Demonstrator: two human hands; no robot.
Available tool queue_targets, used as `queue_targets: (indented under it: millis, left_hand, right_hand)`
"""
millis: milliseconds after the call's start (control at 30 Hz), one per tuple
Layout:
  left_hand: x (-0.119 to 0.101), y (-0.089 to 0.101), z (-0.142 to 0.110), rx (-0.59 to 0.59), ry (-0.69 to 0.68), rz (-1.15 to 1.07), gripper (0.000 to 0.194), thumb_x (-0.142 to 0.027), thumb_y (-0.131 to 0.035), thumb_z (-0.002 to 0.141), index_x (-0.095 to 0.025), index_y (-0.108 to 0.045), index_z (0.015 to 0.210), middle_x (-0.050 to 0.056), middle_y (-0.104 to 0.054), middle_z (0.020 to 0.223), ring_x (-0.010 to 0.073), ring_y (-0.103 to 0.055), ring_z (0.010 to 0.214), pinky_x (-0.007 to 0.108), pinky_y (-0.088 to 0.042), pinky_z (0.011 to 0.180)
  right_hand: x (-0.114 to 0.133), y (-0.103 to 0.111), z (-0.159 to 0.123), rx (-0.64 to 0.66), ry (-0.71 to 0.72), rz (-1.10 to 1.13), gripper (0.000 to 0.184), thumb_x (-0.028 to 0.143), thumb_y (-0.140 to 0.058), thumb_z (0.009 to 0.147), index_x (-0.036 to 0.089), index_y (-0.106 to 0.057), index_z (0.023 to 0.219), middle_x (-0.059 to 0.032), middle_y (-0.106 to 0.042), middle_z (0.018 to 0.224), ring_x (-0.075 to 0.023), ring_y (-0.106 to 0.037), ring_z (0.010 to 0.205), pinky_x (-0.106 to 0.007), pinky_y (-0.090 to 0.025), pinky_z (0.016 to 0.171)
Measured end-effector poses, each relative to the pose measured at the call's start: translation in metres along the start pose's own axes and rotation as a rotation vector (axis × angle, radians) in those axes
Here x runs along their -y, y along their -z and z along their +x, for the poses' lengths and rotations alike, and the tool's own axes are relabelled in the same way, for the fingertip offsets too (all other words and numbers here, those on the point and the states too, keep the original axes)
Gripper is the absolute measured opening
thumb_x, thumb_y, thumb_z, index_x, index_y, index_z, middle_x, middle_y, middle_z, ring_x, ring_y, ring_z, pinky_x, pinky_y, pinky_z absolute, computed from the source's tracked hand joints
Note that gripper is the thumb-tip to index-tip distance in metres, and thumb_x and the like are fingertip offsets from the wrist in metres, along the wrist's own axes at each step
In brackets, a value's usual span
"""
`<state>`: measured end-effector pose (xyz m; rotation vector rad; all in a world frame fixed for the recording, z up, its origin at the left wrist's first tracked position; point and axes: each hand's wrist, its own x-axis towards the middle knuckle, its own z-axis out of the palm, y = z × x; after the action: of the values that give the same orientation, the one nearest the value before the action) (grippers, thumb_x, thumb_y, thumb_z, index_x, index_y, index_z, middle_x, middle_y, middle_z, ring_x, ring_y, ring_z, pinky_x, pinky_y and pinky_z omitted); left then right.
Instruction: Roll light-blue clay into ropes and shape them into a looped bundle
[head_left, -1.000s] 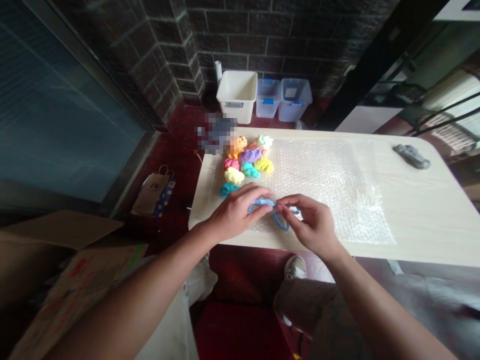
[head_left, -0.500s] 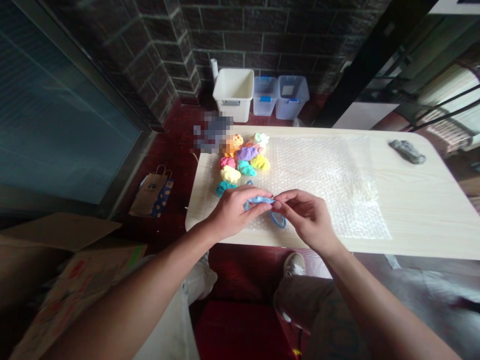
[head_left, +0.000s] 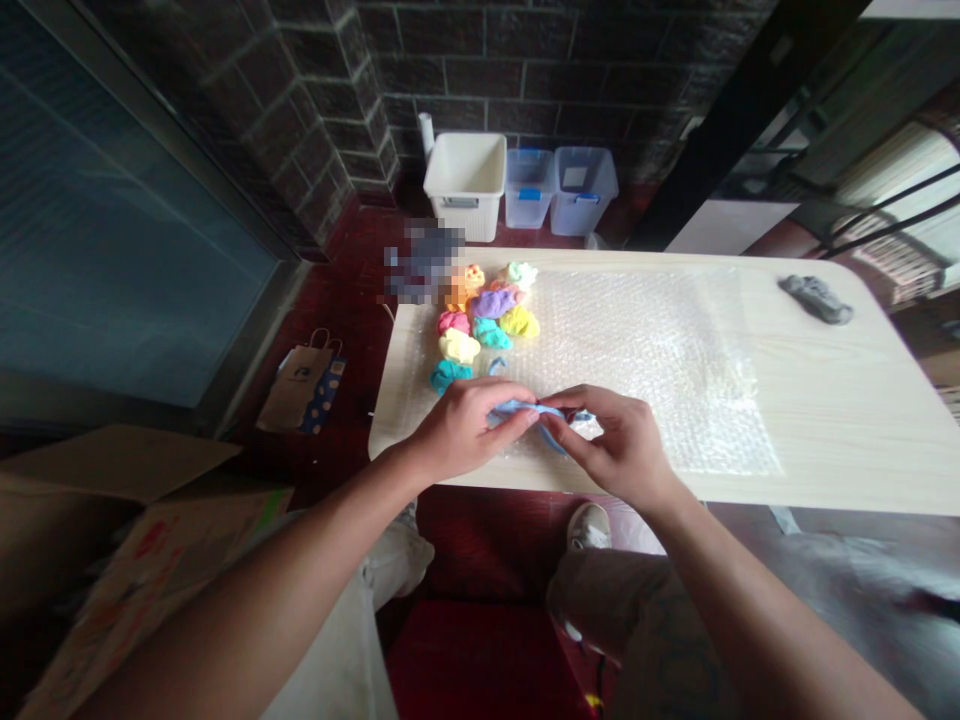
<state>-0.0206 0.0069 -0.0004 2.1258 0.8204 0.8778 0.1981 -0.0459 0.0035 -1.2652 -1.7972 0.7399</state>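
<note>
Over the front part of a bubble wrap sheet (head_left: 637, 350), both my hands pinch a light blue strip of modelling clay (head_left: 516, 407). My left hand (head_left: 461, 425) grips its left part between thumb and fingers. Close beside it, my right hand (head_left: 622, 440) has the other part between thumb and fingertips. Another blue curved strand (head_left: 553, 440) shows beneath the fingers, partly hidden. A small blue curl (head_left: 497, 366) lies just beyond my left hand. Several soft coloured clay lumps, among them a purple one (head_left: 495, 303) and a teal one (head_left: 450, 376), are grouped at the sheet's left side.
A grey lump (head_left: 816, 299) lies on the right of the pale wooden table (head_left: 847, 420). Behind the table stand a white bin (head_left: 469, 190) and two clear plastic boxes (head_left: 583, 190). Paper bags (head_left: 304, 385) and an opened cardboard box (head_left: 172, 560) are at the left.
The blue strip now reaches further into my right hand, and part of it shows between those fingers. My right hand has shifted slightly; my left hand stays nearly in place.
</note>
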Motion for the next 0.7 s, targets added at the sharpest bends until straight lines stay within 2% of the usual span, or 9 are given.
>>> queue_targets:
  millis: [100,233,367,433,567,700]
  left_hand:
    - [0.001,0.000,0.000,-0.010,-0.013,-0.012,0.026,-0.021,-0.078,0.090,-0.015,-0.072,0.114,0.008,-0.080,0.108,0.0194,-0.076,0.099,0.028,-0.058,0.086]
    - [0.000,0.003,0.001,-0.027,-0.030,0.000,0.009,-0.018,-0.073,0.094,-0.017,-0.074,0.103,0.005,-0.079,0.097,0.0171,-0.074,0.091,0.027,-0.055,0.081]
    - [-0.002,0.004,0.003,-0.046,-0.026,-0.015,0.007,-0.018,-0.068,0.097,-0.017,-0.075,0.098,0.004,-0.080,0.094,0.0160,-0.074,0.086,0.027,-0.055,0.080]
    - [-0.002,0.004,0.002,-0.051,-0.007,-0.026,0.008,-0.020,-0.068,0.097,-0.016,-0.075,0.097,0.004,-0.080,0.093,0.0155,-0.074,0.085,0.026,-0.055,0.079]
    - [-0.001,0.003,0.001,-0.004,0.079,-0.070,0.012,-0.025,-0.066,0.099,-0.017,-0.075,0.096,0.004,-0.080,0.091,0.0149,-0.074,0.083,0.024,-0.053,0.076]
    - [0.000,0.003,0.001,0.013,0.132,-0.161,0.020,-0.031,-0.075,0.092,-0.017,-0.072,0.105,0.005,-0.079,0.096,0.0164,-0.074,0.087,0.025,-0.055,0.077]
  right_hand:
    - [0.000,0.002,0.002,-0.001,0.042,-0.063,0.013,0.027,-0.070,0.099,0.019,-0.078,0.105,-0.0056,-0.081,0.091,-0.0184,-0.075,0.078,-0.030,-0.059,0.072]
    - [-0.001,0.001,0.001,0.004,0.034,-0.052,0.013,0.027,-0.069,0.100,0.019,-0.079,0.102,-0.0058,-0.081,0.090,-0.0184,-0.075,0.077,-0.030,-0.059,0.071]
    - [-0.002,-0.006,-0.001,-0.027,-0.067,0.095,0.014,0.028,-0.074,0.097,0.021,-0.080,0.107,-0.0062,-0.083,0.097,-0.0195,-0.076,0.081,-0.031,-0.061,0.073]
    - [-0.001,-0.007,-0.001,-0.035,-0.073,0.129,0.015,0.028,-0.076,0.096,0.021,-0.081,0.108,-0.0061,-0.083,0.098,-0.0196,-0.077,0.083,-0.031,-0.061,0.074]
    - [0.001,-0.006,0.000,-0.044,0.003,0.062,0.009,0.024,-0.074,0.097,0.021,-0.082,0.100,-0.0056,-0.083,0.093,-0.0194,-0.077,0.082,-0.031,-0.060,0.074]
    - [0.001,-0.004,0.001,-0.028,-0.014,0.021,0.012,0.026,-0.072,0.098,0.019,-0.081,0.101,-0.0053,-0.082,0.088,-0.0181,-0.076,0.076,-0.030,-0.059,0.071]
